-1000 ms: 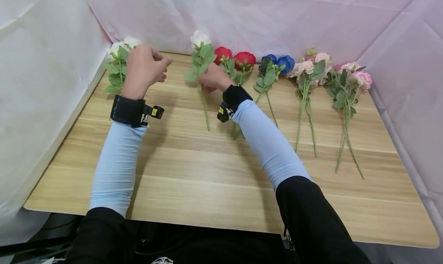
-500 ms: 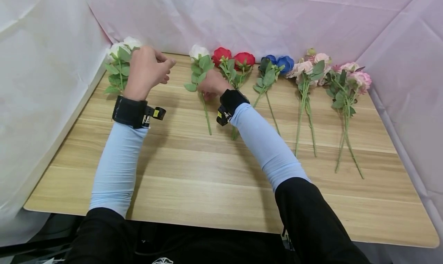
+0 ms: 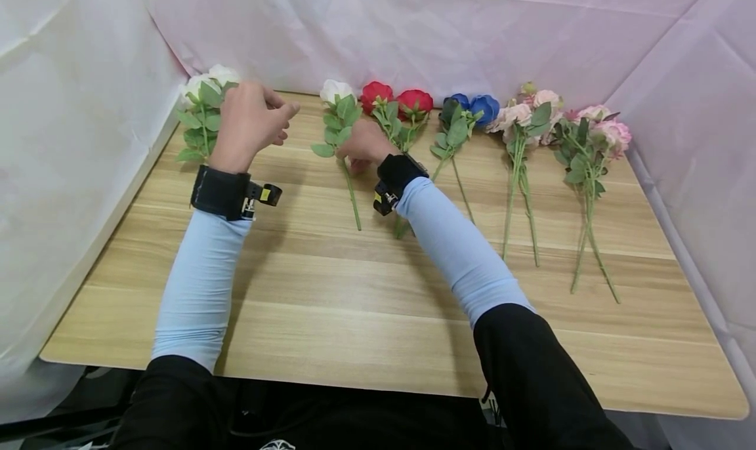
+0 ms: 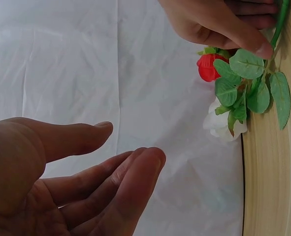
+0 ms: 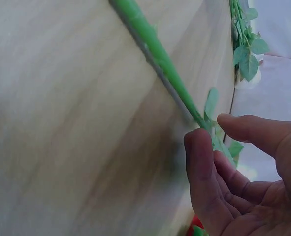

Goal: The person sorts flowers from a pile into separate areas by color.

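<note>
- No brand, label or readable writing shows on anything in view.
- The white rose (image 3: 337, 125) is an artificial stem — one cream-white bloom, a cluster of oval green leaves below it and a long, thin green stalk. It lies flat on the wooden table (image 3: 366, 306), its bloom toward the back drape and just left of the red roses.
- The right hand (image 3: 365, 143) rests against that stem just below the leaves; the wrist view shows its fingers (image 5: 204, 172) loosely curled beside the stalk with thumb and forefinger apart, so it is touching rather than gripping.
- The left hand (image 3: 248, 123) hovers above the table, relaxed and holding nothing, with its fingers (image 4: 130, 182) gently bent.
- Count of flowers: two white blooms (image 3: 207, 105) at the far left corner, partly behind the left hand; the single white rose; two red roses (image 3: 397, 109); two blue roses (image 3: 468, 112); and two sprays of pink flowers (image 3: 561, 132) at the right — their blooms are too crowded to count.
- Each wrist carries one black strap.
</note>
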